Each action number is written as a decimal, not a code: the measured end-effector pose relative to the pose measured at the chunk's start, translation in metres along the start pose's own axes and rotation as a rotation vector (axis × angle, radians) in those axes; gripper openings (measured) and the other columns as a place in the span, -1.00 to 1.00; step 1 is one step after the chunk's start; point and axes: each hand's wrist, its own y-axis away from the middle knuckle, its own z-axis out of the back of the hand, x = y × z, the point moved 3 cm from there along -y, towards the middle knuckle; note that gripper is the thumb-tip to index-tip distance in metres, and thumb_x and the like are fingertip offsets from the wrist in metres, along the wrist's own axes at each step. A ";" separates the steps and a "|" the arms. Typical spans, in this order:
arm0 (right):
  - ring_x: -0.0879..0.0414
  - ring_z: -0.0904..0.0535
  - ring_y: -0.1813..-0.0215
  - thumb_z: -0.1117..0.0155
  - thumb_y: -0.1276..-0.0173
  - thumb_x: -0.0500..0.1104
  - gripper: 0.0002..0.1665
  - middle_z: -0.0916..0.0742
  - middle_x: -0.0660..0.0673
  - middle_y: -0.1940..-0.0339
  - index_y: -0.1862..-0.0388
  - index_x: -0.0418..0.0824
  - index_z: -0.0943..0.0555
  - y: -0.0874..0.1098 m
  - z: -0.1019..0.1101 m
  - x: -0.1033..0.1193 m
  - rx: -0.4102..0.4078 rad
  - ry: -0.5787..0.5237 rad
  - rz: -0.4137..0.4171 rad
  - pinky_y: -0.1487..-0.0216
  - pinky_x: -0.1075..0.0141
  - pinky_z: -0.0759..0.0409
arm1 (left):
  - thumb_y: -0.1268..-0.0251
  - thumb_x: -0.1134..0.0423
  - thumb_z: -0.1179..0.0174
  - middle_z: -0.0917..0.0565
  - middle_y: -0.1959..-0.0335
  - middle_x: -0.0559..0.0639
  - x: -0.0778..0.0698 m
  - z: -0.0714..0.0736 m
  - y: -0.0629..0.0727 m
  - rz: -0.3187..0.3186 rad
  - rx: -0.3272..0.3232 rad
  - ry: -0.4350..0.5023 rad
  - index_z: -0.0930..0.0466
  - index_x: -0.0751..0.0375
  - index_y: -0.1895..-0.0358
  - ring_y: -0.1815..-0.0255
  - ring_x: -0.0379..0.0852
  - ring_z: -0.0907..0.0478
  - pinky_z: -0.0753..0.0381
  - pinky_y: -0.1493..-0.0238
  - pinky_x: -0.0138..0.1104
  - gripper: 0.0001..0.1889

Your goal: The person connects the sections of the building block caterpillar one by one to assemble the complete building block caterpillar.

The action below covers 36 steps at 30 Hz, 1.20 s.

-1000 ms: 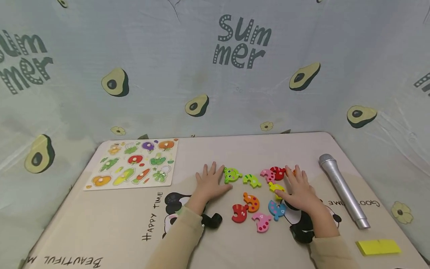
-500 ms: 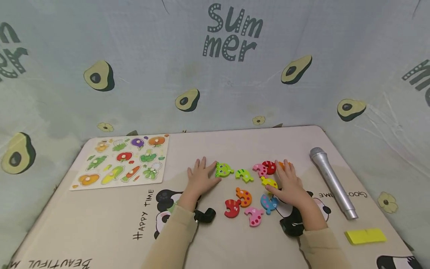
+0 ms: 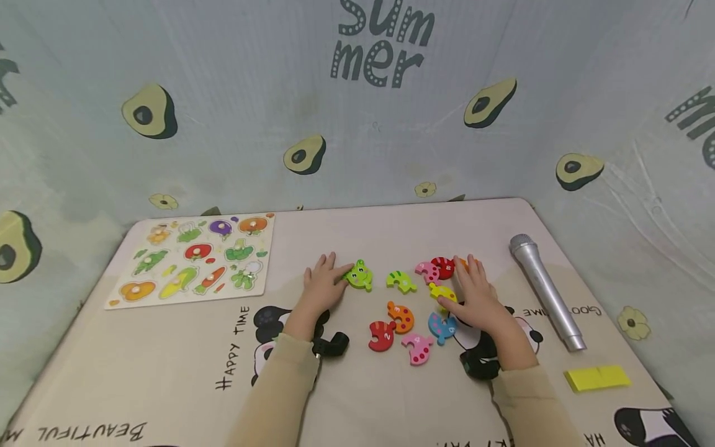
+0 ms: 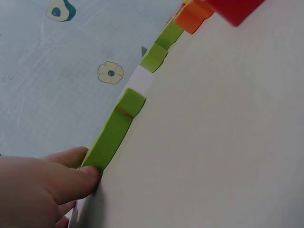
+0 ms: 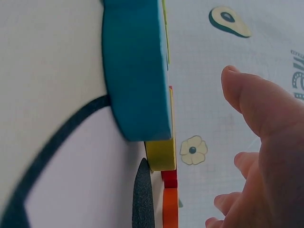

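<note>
My left hand (image 3: 320, 290) pinches the edge of a green puzzle piece with an animal face (image 3: 360, 275) between thumb and index finger; the left wrist view shows the thumb against the piece's near end. To its right lies a green striped puzzle piece (image 3: 401, 282). My right hand (image 3: 479, 300) is spread beside the yellow piece (image 3: 441, 292), holding nothing, and partly covers an orange piece. Near it are a blue piece (image 3: 442, 328), a dark red piece (image 3: 444, 267) and a pink piece (image 3: 427, 272). Closer to me lie an orange piece (image 3: 401, 316), a red piece (image 3: 382, 336) and a pink piece (image 3: 418, 349).
A vegetable peg puzzle board (image 3: 192, 261) lies at the table's back left. On the right are a silver microphone (image 3: 547, 292) and a yellow block (image 3: 597, 378). A printed curtain (image 3: 234, 112) hangs behind the table (image 3: 167, 366).
My left thumb and index finger have drawn together on the green face piece, which has turned. My right hand stays about where it was over the pieces. The head view has shifted.
</note>
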 end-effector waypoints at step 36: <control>-0.37 0.25 -0.43 -0.23 -0.16 0.12 0.07 0.13 -0.37 -0.46 -0.46 -0.16 0.13 -0.002 0.001 -0.004 0.030 -0.042 0.014 -0.18 -0.42 0.09 | -0.08 0.12 0.02 -0.13 -0.41 0.18 -0.001 0.003 -0.001 -0.013 -0.031 0.026 -0.42 0.01 -0.21 -0.45 0.14 0.06 0.19 -0.31 0.20 -0.48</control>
